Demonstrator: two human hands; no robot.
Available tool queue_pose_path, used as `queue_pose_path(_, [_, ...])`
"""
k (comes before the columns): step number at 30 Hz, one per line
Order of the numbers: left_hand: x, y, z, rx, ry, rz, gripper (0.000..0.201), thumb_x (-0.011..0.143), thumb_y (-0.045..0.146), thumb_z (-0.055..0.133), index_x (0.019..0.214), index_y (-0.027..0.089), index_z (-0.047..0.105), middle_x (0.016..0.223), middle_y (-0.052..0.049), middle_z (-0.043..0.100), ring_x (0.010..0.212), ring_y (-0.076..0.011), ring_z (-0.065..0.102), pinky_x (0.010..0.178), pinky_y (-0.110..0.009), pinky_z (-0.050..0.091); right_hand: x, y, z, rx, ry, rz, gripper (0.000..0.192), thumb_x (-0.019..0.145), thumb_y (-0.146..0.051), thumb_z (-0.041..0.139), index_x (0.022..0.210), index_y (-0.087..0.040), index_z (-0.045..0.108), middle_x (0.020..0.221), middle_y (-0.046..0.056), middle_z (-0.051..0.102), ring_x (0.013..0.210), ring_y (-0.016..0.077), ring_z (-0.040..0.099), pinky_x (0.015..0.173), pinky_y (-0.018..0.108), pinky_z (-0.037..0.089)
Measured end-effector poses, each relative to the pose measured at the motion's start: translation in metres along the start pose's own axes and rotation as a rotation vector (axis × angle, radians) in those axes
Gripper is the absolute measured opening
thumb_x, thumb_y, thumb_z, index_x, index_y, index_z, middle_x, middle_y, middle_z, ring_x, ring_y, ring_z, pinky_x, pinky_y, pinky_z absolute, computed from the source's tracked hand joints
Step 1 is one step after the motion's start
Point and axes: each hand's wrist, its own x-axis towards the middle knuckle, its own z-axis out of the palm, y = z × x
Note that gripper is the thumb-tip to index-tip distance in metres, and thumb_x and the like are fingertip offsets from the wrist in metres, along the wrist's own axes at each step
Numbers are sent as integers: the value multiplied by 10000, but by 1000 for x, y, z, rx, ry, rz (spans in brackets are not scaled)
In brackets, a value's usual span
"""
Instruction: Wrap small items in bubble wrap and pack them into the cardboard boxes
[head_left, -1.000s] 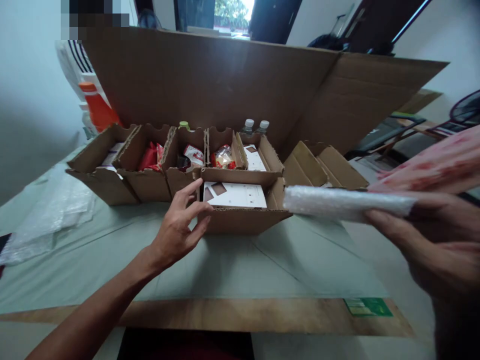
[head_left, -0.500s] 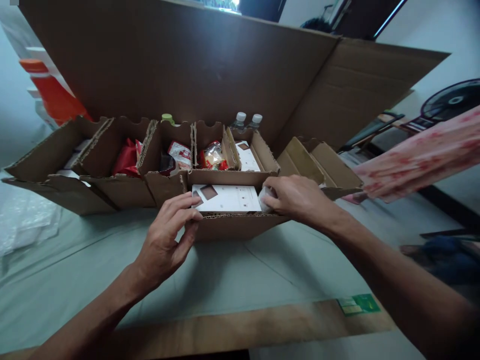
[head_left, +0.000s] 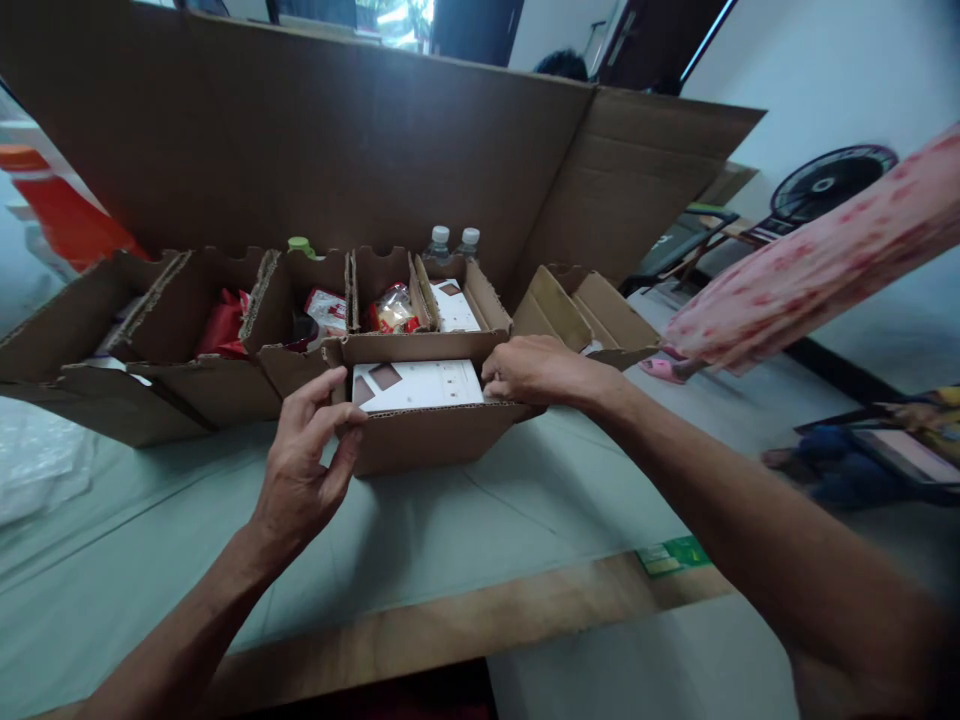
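Note:
In front of me a small cardboard box stands on the cloth-covered table. A flat white carton with brown squares printed on it lies inside and fills most of its opening. My left hand is at the box's left front corner, fingers apart, fingertips touching the edge. At the right end, my right hand reaches down into the gap beside the carton with its fingers curled together. What those fingers hold is hidden now.
Behind stands a row of cardboard bins, with a red packet, snack bags and another white carton. Bottles show behind them, before a tall cardboard panel. Two open bins are at right. Bubble wrap lies left.
The view has shifted, so the scene sits further left. My right hand has pushed lower into the box's right end; the small white thing seen in its fingers is now covered.

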Motion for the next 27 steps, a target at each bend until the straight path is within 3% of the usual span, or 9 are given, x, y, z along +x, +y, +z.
queue_pose_path(4, [-25, -1, -1, -75, 106, -143, 483, 917, 214, 691, 1373, 304, 557, 1639, -91, 358, 1482, -315, 415, 1193, -524, 400, -51, 22, 4, 207, 389, 72, 226, 898, -339, 604, 928, -225, 797, 897, 44, 796, 791, 207, 708, 663, 288, 447])
queue_pose_path(7, [-56, -12, 1, -198, 69, -367, 726, 906, 322, 718, 1549, 361, 385, 1645, -98, 354, 1493, -347, 392, 1170, -568, 416, -93, 34, 40, 473, 683, 181, 282, 932, -397, 577, 974, -205, 780, 922, 59, 792, 785, 207, 708, 696, 314, 511])
queue_pose_path(10, [-76, -18, 9, -326, -30, -576, 823, 887, 412, 730, 1590, 377, 303, 1670, -98, 312, 1496, -364, 381, 1160, -599, 415, -101, 29, 94, 767, 653, 213, 425, 860, -427, 662, 1209, -189, 710, 1073, 98, 778, 851, 224, 714, 665, 316, 543])
queue_pose_path(13, [-70, -15, 25, -455, -101, -693, 862, 859, 470, 732, 1588, 323, 296, 1635, -126, 358, 1494, -365, 377, 1165, -593, 407, -76, 8, 137, 943, 576, 144, 623, 828, -454, 691, 1387, -199, 585, 1266, 132, 713, 1024, 267, 696, 728, 353, 572])
queue_pose_path(18, [-59, 4, 45, -604, -124, -753, 804, 822, 475, 733, 1507, 230, 391, 1436, -136, 561, 1310, -319, 563, 1135, -527, 454, -63, -30, 169, 989, 661, 154, 310, 875, -373, 599, 1121, -195, 666, 1016, 100, 737, 921, 257, 683, 829, 408, 577])
queue_pose_path(20, [-82, 14, 37, -599, -105, -761, 749, 836, 458, 730, 1483, 240, 423, 1409, -120, 588, 1316, -308, 563, 1172, -525, 415, -86, -48, 182, 980, 711, 185, 316, 903, -365, 586, 1162, -197, 654, 1064, 112, 730, 1007, 279, 685, 918, 443, 564])
queue_pose_path(23, [-136, 29, 2, -553, -90, -867, 680, 835, 452, 751, 1431, 255, 492, 1382, -117, 611, 1354, -329, 537, 1203, -546, 376, -123, -85, 198, 934, 752, 207, 414, 965, -345, 566, 1362, -230, 579, 1292, 125, 679, 1232, 306, 628, 1046, 487, 515])
queue_pose_path(25, [-157, 34, -31, -506, -37, -987, 705, 804, 452, 786, 1424, 274, 500, 1366, -113, 619, 1334, -344, 555, 1143, -533, 458, -128, -113, 196, 912, 753, 134, 478, 984, -309, 552, 1458, -263, 509, 1400, 116, 629, 1316, 305, 581, 1079, 494, 502])
queue_pose_path(27, [-152, 32, -59, -421, 64, -1023, 712, 784, 441, 806, 1413, 282, 512, 1352, -97, 623, 1297, -334, 578, 1078, -490, 524, -112, -132, 182, 924, 773, 9, 515, 982, -270, 538, 1493, -270, 474, 1436, 111, 608, 1336, 298, 566, 1086, 496, 503])
